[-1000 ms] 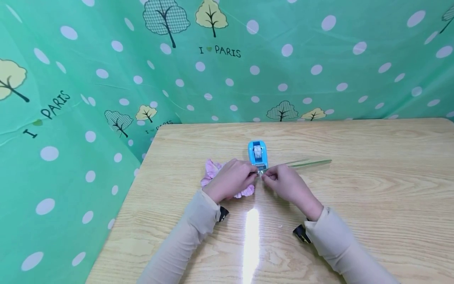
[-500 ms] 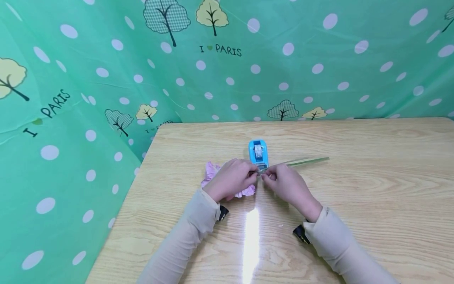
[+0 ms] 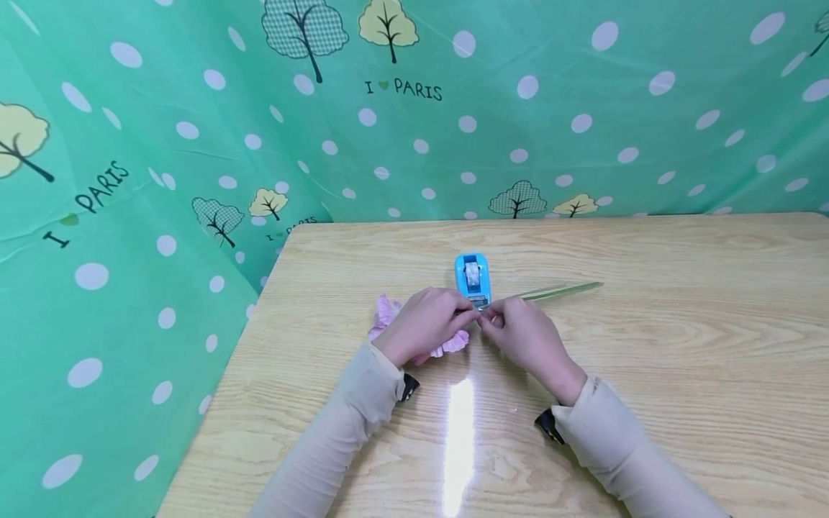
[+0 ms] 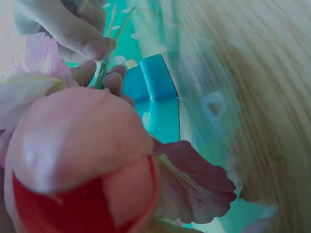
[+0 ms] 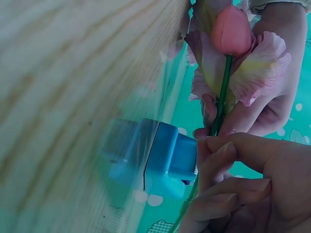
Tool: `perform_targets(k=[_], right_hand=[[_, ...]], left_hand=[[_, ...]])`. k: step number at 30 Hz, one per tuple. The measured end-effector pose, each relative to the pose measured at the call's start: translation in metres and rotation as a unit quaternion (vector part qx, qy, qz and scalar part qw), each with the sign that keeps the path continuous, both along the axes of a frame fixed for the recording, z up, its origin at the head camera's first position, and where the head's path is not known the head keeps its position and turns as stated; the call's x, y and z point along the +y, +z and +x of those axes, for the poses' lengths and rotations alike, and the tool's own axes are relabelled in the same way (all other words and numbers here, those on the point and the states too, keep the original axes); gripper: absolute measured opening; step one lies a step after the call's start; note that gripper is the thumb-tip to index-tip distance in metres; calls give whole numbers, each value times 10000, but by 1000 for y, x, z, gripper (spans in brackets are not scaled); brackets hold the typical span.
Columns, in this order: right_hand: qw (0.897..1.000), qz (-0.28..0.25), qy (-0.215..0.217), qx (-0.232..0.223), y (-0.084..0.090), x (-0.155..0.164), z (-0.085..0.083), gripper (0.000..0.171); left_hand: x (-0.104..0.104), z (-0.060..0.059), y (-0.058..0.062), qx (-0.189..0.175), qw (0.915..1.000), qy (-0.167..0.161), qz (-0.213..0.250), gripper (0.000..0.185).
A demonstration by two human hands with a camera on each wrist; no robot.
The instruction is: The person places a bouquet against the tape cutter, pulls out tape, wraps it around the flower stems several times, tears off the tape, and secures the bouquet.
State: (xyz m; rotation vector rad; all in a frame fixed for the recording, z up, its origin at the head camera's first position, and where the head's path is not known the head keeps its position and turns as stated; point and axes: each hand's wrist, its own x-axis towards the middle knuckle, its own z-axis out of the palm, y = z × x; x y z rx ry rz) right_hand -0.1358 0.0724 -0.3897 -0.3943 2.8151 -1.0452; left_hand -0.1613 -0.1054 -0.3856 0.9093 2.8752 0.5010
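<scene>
Two artificial flowers lie together, stem along stem: a pink tulip [image 5: 232,31] and a larger pale purple, ruffled bloom [image 5: 260,73]. My left hand [image 3: 424,324] grips the green stems [image 5: 222,99] just below the blooms, covering much of the ruffled flower in the head view. Right beside it, my right hand [image 3: 526,339] pinches the same stems between thumb and fingers. The fingertips of both hands nearly meet. Beyond the right hand the stems' free ends point to the right. Directly behind the fingertips stands a blue tape dispenser [image 3: 460,272] with a roll of clear tape.
The light wooden table [image 3: 680,345] stretches away to the right. Green dotted cloth [image 3: 414,158] hangs behind it and along its left side. A tiny white scrap [image 3: 515,410] lies in front of the right hand.
My left fingertips have shifted slightly right, closer to the right ones, and the shiny bit between them is now mostly covered. The stems' free ends have tilted up a little.
</scene>
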Motion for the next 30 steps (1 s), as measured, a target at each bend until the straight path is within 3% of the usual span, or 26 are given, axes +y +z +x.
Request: perform_targets(k=[6, 11, 14, 20, 24, 30], right_hand=[[9999, 83, -4, -57, 0, 0, 0, 19], [9984, 559, 40, 76, 2, 1, 3, 36], [9962, 780, 25, 399, 8, 5, 5, 40], [9847, 508, 276, 1641, 15, 11, -1, 9], [9705, 613, 711, 2222, 9, 11, -6, 21], [9621, 788, 982, 2419, 1, 7, -12, 27]], left_hand=[[1, -1, -1, 42, 9999, 70, -58, 24], [0, -1, -1, 40, 9999, 99, -87, 22], [0, -1, 0, 91, 9999, 73, -81, 21], [1, -2, -1, 251, 9995, -46, -158, 21], [0, -2, 0, 237, 9996, -57, -157, 20], [-1, -1, 0, 221, 9996, -83, -151, 21]])
